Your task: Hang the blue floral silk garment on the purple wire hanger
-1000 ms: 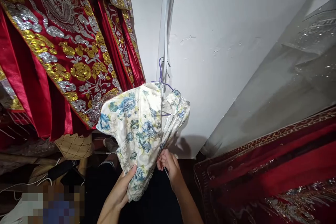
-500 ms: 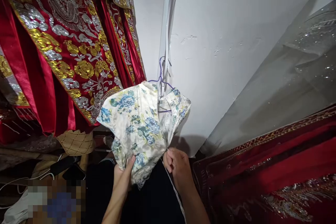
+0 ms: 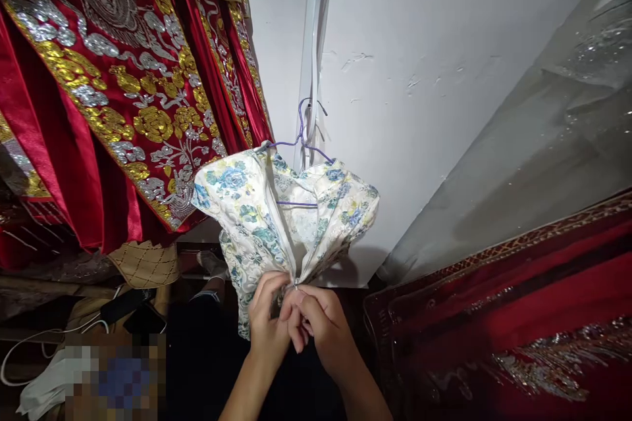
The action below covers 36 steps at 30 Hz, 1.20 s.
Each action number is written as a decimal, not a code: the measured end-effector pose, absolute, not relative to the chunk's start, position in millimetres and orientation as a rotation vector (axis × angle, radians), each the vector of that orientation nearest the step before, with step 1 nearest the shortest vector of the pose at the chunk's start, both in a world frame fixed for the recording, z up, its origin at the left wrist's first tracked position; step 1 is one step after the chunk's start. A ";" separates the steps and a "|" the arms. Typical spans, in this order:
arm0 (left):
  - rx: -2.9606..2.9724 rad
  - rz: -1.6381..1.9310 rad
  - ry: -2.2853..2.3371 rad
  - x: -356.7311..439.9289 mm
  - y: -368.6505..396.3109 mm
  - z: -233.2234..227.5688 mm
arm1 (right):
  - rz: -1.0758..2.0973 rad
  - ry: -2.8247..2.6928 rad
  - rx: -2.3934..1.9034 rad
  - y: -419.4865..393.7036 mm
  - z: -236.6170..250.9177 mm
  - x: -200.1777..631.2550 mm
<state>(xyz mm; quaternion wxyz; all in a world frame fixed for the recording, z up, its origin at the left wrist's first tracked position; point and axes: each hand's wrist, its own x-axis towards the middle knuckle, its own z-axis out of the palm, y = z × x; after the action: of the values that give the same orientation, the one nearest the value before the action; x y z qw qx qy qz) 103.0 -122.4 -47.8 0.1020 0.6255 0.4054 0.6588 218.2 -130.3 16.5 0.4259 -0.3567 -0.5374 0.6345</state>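
Note:
A cream dress with blue and yellow flowers [image 3: 247, 204] hangs on a purple wire hanger [image 3: 301, 138] against the white wall. Its back opening gapes, with the zipper edges meeting at the bottom. My left hand [image 3: 266, 319] and my right hand [image 3: 320, 322] sit close together just below that point, both pinching the fabric at the foot of the zipper. The fingertips touch each other over the zipper end, so the slider itself is hidden.
Red robes with gold and silver embroidery [image 3: 123, 92] hang at the left. More red embroidered cloth [image 3: 494, 316] and a clear garment cover [image 3: 543, 138] fill the right. A white cable [image 3: 54, 335] and dark clutter lie low at the left. A white pipe [image 3: 313, 33] runs up the wall.
The dress has turned so its open back faces me. My left hand let go of the bunched hem and came up to join my right hand at the zipper's foot.

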 end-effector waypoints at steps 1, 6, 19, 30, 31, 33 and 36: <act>1.826 1.923 1.192 104.8 -119.5 -45.0 | 1.568 -1.371 -0.908 -126.2 20.9 221.1; 1.753 1.745 1.248 101.6 -110.5 -60.3 | 1.537 -1.241 -0.900 -73.0 52.2 234.6; 1.645 1.472 1.205 78.9 -97.0 -69.7 | 1.182 -1.312 -0.687 -26.9 133.2 228.9; 2.429 1.720 1.025 79.4 -27.1 124.6 | 1.069 -1.415 -0.767 -34.2 118.3 222.2; 2.505 1.691 1.028 81.4 -23.4 130.6 | 1.056 -1.407 -0.765 -27.7 113.3 221.9; 2.560 1.737 1.057 79.7 -18.7 135.5 | 1.066 -1.389 -0.783 -12.8 95.6 220.8; 2.314 2.011 1.153 54.8 -12.1 132.7 | 1.163 -1.384 -0.904 0.9 55.1 219.2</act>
<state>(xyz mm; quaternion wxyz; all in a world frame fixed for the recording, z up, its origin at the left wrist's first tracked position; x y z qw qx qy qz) 54.8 -12.1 132.7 -0.0667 0.7050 0.3513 0.6125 219.2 0.9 55.1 0.5314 -0.3788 -0.5802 0.4873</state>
